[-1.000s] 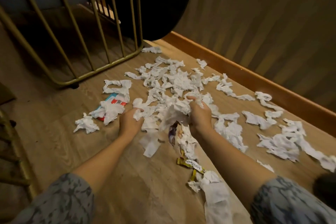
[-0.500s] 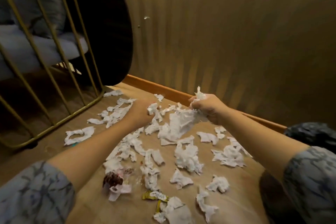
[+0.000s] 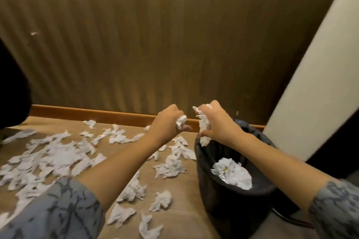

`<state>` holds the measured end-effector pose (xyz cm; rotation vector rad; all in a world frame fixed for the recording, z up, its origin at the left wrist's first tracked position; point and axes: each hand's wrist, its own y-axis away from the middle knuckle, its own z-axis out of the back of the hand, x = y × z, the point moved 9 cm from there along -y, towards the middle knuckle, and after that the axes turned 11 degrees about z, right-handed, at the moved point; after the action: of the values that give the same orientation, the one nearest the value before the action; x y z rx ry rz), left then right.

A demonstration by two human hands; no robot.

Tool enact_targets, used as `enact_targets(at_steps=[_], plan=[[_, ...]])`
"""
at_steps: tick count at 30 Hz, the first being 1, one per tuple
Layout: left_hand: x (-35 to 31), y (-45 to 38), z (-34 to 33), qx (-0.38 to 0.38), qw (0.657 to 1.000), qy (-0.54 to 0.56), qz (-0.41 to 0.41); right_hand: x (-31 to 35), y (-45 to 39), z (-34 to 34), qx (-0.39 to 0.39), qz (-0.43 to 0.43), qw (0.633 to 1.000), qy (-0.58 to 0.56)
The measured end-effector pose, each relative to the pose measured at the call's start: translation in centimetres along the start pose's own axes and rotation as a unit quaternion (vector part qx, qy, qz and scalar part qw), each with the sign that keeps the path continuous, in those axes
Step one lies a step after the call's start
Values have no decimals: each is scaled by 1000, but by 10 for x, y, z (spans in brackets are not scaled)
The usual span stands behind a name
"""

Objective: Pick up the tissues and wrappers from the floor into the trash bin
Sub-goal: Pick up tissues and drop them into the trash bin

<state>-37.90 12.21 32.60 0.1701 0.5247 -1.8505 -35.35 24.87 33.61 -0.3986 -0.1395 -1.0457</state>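
- Hands first: we hold both raised in the middle of the frame, side by side and a little apart, in front of the wooden baseboard.
- Our left hand has its grip curled closed round a small crumpled tissue, which shows white between the fingers; this hand is above the floor, just left of the bin.
- Our right hand grips a larger wad of tissues that hangs down from the fingers, its lower end level with the near-left part of the rim of the trash bin.
- The trash bin is black, lined with a dark bag, and stands at the lower right of the frame on the floor, beside a pale wall panel.
- Inside the bin we see a heap of white tissues with something shiny among them; what it is we cannot tell.
- Scattered tissues cover the wooden floor across the left and lower middle of the frame, some blurred; several loose pieces lie near the bin's left side.
- We cannot make out any wrappers among the pieces on the floor.
- Our patterned grey sleeves fill the lower corners.
- A ribbed brown wall fills the upper frame, and a dark shape sits at the left edge.
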Motion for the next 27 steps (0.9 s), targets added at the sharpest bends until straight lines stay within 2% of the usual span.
enact_targets(at_steps=[3, 7, 11, 14, 16, 19, 24, 25, 27], plan=[[-52, -7, -15, -37, 997, 25, -58, -25, 34, 24, -57, -6, 997, 60], [-100, -4, -39, -62, 983, 142, -97, -51, 75, 38, -93, -7, 993, 69], [-125, -1, -76, -19, 971, 232, -49, -79, 108, 32, -109, -47, 990, 74], [-129, 6, -114, 36, 970, 239, -2, -94, 125, 23, -128, -75, 986, 72], [-124, 11, -139, 77, 976, 200, 26, -101, 131, 13, -122, -87, 986, 67], [-111, 17, -152, 112, 981, 152, 40, -112, 131, -11, -68, -104, 990, 61], [-76, 19, -120, 68, 988, 139, -7, -123, 118, -65, 155, -202, 966, 48], [-63, 20, -111, 53, 990, 130, -10, -118, 112, -72, 181, -209, 960, 38], [-33, 22, -95, 34, 994, 105, -8, -99, 94, -78, 179, -205, 962, 27]])
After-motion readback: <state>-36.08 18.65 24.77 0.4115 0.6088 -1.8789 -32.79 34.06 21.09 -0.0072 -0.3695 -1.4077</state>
